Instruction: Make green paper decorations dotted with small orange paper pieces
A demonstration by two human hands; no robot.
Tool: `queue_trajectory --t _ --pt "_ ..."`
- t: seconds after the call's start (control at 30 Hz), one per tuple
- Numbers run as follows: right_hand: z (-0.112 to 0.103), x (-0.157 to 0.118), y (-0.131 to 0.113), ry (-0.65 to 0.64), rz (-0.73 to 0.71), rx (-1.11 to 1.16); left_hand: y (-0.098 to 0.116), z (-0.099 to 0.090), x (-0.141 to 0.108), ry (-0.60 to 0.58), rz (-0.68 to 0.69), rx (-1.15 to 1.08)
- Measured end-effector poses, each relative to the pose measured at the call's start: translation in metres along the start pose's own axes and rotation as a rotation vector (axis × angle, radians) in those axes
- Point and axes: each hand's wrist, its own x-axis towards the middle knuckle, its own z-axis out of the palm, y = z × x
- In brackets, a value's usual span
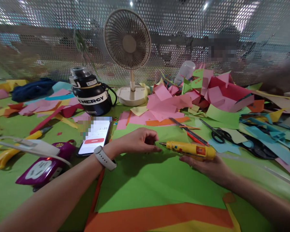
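My right hand (205, 166) is closed round a yellow glue gun (189, 149), whose dark tip points left. Just left of that tip, my left hand (139, 141) is held with its fingers curled and pinched together; a small dark thing shows at the fingertips, too small to name. A white watch band (105, 158) is on the left wrist. Beneath both hands lies a large green paper sheet (159, 183), with orange paper (159, 219) showing under its front edge.
A lit phone (94, 137), a black bottle (93, 96) and a fan (131, 96) stand or lie beyond and left. At far left are a purple device (47, 166) and yellow cutter (4, 158). Scissors (219, 135) and heaped paper scraps (166, 103) lie right and behind.
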Motion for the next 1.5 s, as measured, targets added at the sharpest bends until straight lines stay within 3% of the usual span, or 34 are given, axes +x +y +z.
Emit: queue_trajectory --t 0.43,1.5 --pt "0.0003 0.0023 0.0059 -0.100 -0.102 -0.041 -0.0012 -0.0002 0.0008 0.024 0.028 0.077" --pt "-0.0015 0.0022 0.0045 -0.114 -0.209 -0.127 -0.0017 0.0045 0.0010 0.026 0.067 0.049"
